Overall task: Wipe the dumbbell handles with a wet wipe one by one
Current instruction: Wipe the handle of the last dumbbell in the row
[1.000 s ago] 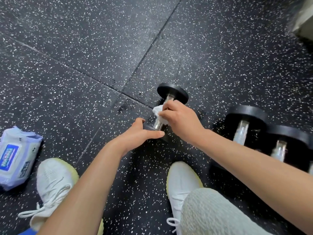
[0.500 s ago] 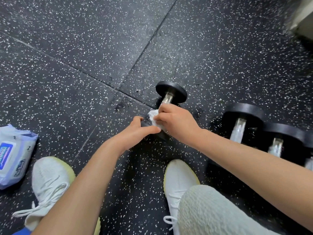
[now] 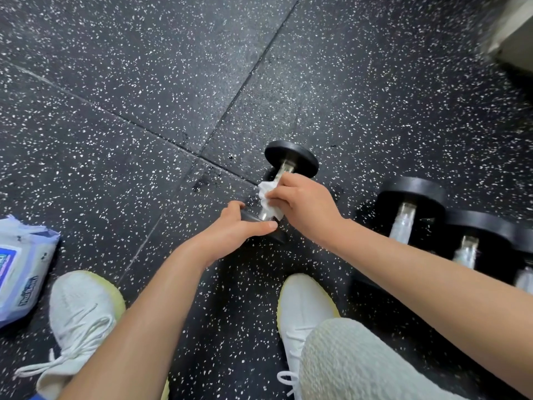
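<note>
Right hand [image 3: 305, 206] pinches wipe [image 3: 266, 200] on dumbbell [image 3: 291, 157], left hand [image 3: 236, 229] grips; axis away-right.

Dumbbell handle [image 3: 285, 169]: 1 short bright stretch shows beyond the right hand's [image 3: 305, 206] fingers [image 3: 281, 194]; the rest lies under them and the wet wipe [image 3: 266, 197]. Near weight head [image 3: 277, 237]: largely covered by the gripping left hand's [image 3: 233, 229] fingers [image 3: 259, 226]. Wipes pack [image 3: 23, 269], well left of the fingers: cut by the frame edge, print too blurred to read. 3rd dumbbell [image 3: 525, 280], right of the fingers: cut by the edge. Pale object [image 3: 513, 27], far beyond the fingers: blurred, unidentifiable.
</note>
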